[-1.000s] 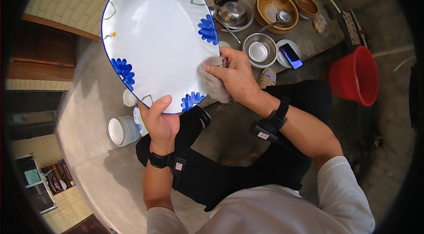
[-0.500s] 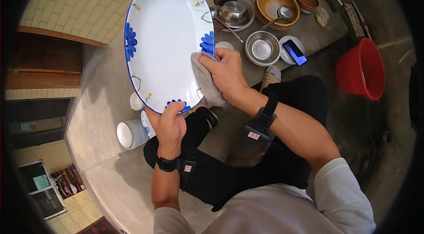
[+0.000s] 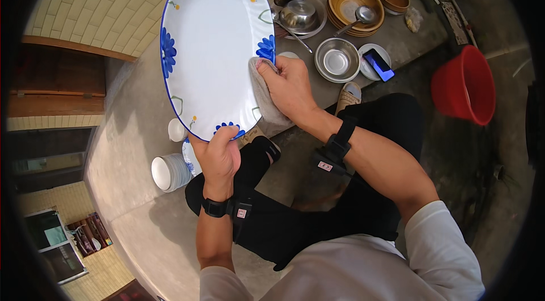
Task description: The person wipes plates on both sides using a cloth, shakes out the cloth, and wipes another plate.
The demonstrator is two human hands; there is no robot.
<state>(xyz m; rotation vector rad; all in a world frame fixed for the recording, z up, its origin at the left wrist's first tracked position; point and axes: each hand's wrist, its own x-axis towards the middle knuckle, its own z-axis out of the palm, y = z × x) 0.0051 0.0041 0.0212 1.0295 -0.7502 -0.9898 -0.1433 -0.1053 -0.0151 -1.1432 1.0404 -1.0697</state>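
Observation:
A large oval white plate (image 3: 218, 51) with a blue rim and blue flowers is raised in front of me. My left hand (image 3: 217, 156) grips its near edge, thumb on the face over a blue flower and fingers behind. At the plate's right edge, my right hand (image 3: 290, 86) pinches a grey cloth (image 3: 265, 93) against the rim. The thumb presses on the face side; the other fingers are partly hidden. Below the plate on the left are a stack of white bowls (image 3: 164, 173) and part of another blue-flowered dish (image 3: 191, 158).
Beyond my right hand stand metal bowls (image 3: 338, 61), stacked brown bowls (image 3: 335, 8) with a ladle (image 3: 365, 15), and a small plate (image 3: 388, 54) carrying a phone (image 3: 377, 64). A red bucket (image 3: 445, 88) is at far right. The ledge edge runs past my feet.
The plate has risen slightly, with my left hand still on its near edge. My right hand and the cloth have shifted a little upward along the right rim.

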